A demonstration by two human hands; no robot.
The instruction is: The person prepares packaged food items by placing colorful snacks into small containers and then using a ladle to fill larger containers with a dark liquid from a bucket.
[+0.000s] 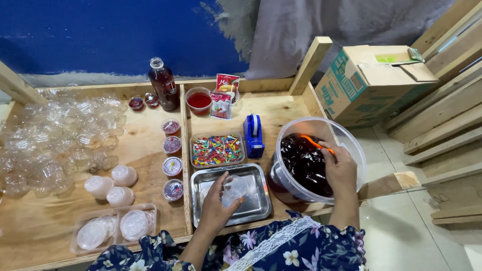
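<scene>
The big clear tub (321, 160) of dark red jelly sits just right of the steel tray (232, 193), hanging a bit over the bench edge. I'd guess it's heavy and sloshy, so steady it by the rim or wall. The jelly itself looks soft, wobbly and slippery, so scoop it, don't pinch it. The right hand (340, 168) is down inside the tub, fingers curled tight around an orange spoon (314, 142). On the tray, the left hand (217, 205) holds a small clear plastic cup (234, 186), fingertips spread around its side. That cup looks feather-light and flimsy, easy to crush, so grip low and gently.
</scene>
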